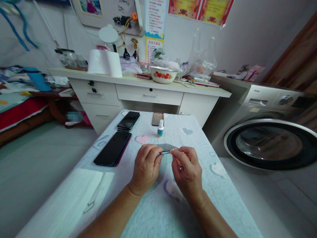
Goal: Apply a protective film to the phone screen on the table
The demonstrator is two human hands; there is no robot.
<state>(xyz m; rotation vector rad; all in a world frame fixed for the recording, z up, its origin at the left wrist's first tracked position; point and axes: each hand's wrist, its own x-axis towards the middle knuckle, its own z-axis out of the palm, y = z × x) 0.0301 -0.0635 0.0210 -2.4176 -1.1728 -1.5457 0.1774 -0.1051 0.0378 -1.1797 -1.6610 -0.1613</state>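
Between my two hands is a thin, dark smartphone point(168, 147), tilted and raised a little over the table. My left hand point(148, 167) grips its left end, thumb on the near edge. With fingers pinched, my right hand point(187, 168) holds the near right edge; whether something small is also in that pinch is hidden. Just beyond the phone stands a small white spray bottle point(160, 129) with a blue label. Behind the bottle lies a brownish phone or phone case point(158, 119). To the left rest stacked dark phones point(113, 148) and another phone stack point(128, 121).
A pale patterned cloth point(203, 185) covers the table, with a whitish sheet point(66, 195) at its left front. A white desk point(151, 94) beyond carries a flowered enamel bowl point(163, 75) and a paper roll point(105, 62). A washing machine point(267, 132) stands right.
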